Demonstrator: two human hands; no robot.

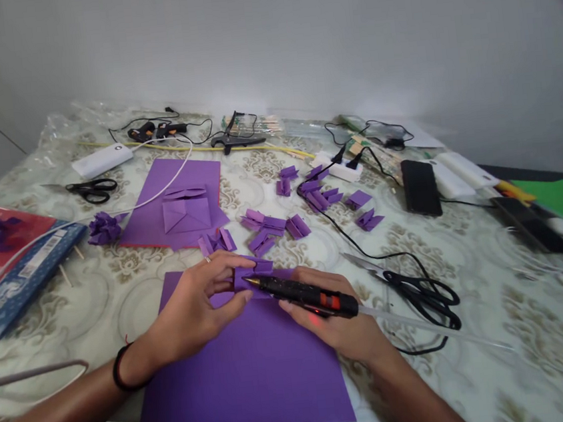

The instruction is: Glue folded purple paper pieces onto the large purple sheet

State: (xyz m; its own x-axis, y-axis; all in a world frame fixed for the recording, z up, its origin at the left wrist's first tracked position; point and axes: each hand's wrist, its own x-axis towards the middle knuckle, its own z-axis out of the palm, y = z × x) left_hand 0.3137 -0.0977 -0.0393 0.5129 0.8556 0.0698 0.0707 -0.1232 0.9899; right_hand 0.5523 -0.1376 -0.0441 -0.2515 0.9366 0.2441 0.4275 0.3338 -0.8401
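My left hand (198, 307) pinches a small folded purple paper piece (242, 281) between thumb and fingers, above a large purple sheet (248, 375). In my right hand (340, 319) is a black glue gun (305, 294) with a red light on and a clear glue stick (439, 330) sticking out of its back. Its nozzle points left and meets or nearly meets the folded paper; whether they touch I cannot tell. Several more folded purple pieces (297, 227) lie beyond my hands, near a purple sheet (197, 169) that bears a folded purple paper form (187, 214).
Black-handled scissors (421, 293) lie at right, others (92, 189) at far left. A black cord (344, 231) runs from a white power strip (340, 166). A phone (420, 187), crumpled purple paper (105, 227) and a blue-and-red pack (30, 264) also lie on the patterned tablecloth.
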